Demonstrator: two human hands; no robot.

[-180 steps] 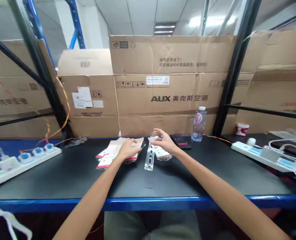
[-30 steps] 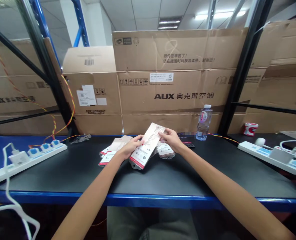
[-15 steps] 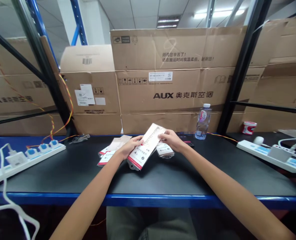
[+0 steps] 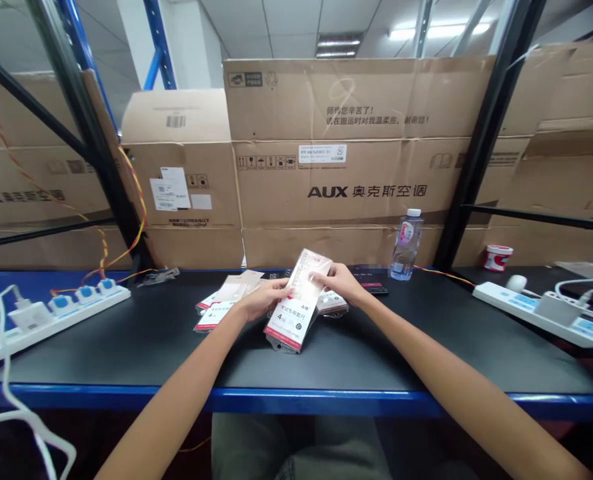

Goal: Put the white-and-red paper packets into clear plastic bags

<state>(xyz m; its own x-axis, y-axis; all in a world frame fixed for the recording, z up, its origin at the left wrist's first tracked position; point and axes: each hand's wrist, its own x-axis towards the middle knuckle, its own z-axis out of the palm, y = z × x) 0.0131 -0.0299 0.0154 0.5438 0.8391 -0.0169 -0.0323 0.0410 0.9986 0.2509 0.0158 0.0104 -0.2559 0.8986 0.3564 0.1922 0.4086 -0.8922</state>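
Note:
Between my hands is a clear-wrapped ruler set (image 4: 290, 319), a flat packet with a white card and a red band along its lower end. My left hand (image 4: 263, 298) grips its left edge, with the fingertips on the upper part. On the other side, my right hand (image 4: 340, 280) pinches the upper right edge, thumb on the front face. The packet is tilted above the black tabletop. Several similar packets (image 4: 215, 315) lie overlapping to the left of my left hand. Another packet (image 4: 333, 303) lies partly hidden behind the held one, below my right hand.
A water bottle (image 4: 406, 245) stands at the back right, near a dark flat box (image 4: 371, 280). White power strips lie at the left (image 4: 51, 323) and right (image 4: 541, 310). A red-and-white tub (image 4: 498, 258) stands far right. Cardboard (image 4: 356, 220) walls the back.
The held ruler set has swung to a more upright angle, its lower end shifting right and towards me. Both hands keep their hold on it.

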